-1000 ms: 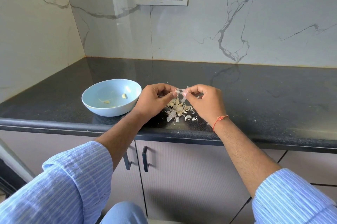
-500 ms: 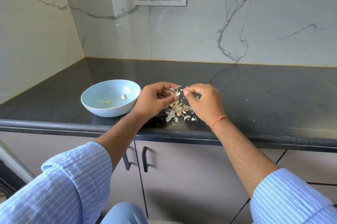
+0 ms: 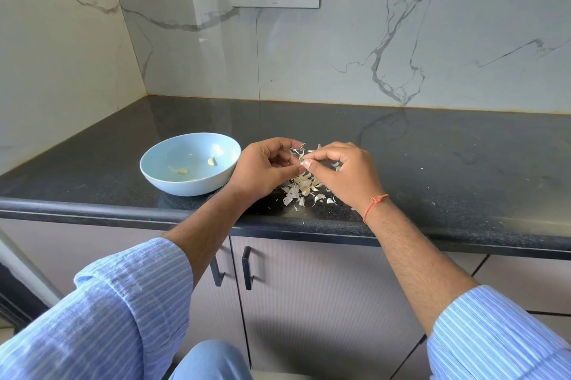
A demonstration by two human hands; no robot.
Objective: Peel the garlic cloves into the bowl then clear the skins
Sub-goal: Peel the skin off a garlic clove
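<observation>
Both hands hover together just above the dark bench (image 3: 432, 163). The left hand (image 3: 262, 169) curls its fingers round a garlic clove (image 3: 300, 160), and the right hand (image 3: 343, 172) pinches its skin between thumb and forefinger. Loose skins (image 3: 304, 189) lie heaped below the hands. The bowl (image 3: 173, 182), just left of the left hand, holds peeled cloves (image 3: 212, 161).
</observation>
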